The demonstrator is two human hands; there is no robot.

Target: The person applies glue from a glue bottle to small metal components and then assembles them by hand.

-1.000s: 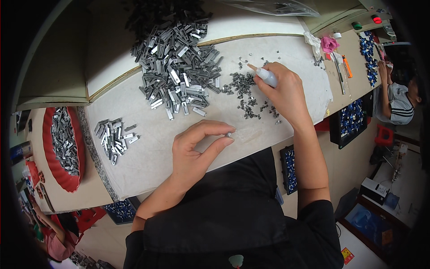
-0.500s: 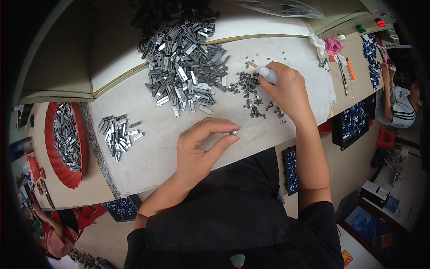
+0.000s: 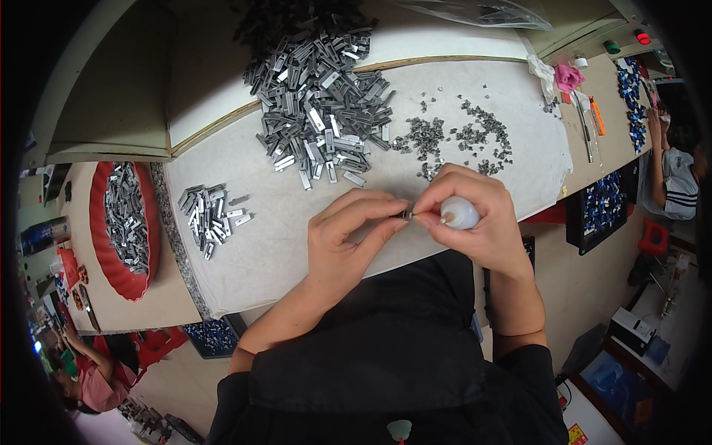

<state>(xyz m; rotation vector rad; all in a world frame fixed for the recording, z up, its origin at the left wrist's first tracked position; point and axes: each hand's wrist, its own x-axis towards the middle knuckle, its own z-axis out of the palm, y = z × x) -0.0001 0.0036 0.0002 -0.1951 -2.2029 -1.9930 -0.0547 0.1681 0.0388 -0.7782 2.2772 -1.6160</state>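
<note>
My left hand [image 3: 343,236] pinches a small metal piece [image 3: 406,214] between thumb and forefinger. Against it, the thumb and forefinger of my right hand [image 3: 486,222] are pressed together, and any tiny part between them is too small to make out. Tucked in my right palm is a white squeeze bottle [image 3: 463,211], its brownish tip turned toward me. Just beyond my hands lie loose tiny metal parts [image 3: 428,141] in scattered clusters. Farther off to the left spreads a big heap of narrow grey metal pieces [image 3: 319,111].
A smaller group of metal pieces [image 3: 208,215] lies on the pale work sheet [image 3: 271,245]. Left of it stands a red fluted basin [image 3: 152,252] full of similar pieces. Tweezers [image 3: 586,132] and an orange cutter [image 3: 597,116] are at right. Co-workers sit at both sides.
My right hand has come from the loose tiny parts toward me, meeting the left fingertips. The bottle came along, its tip swinging toward me. The view has shifted slightly.
</note>
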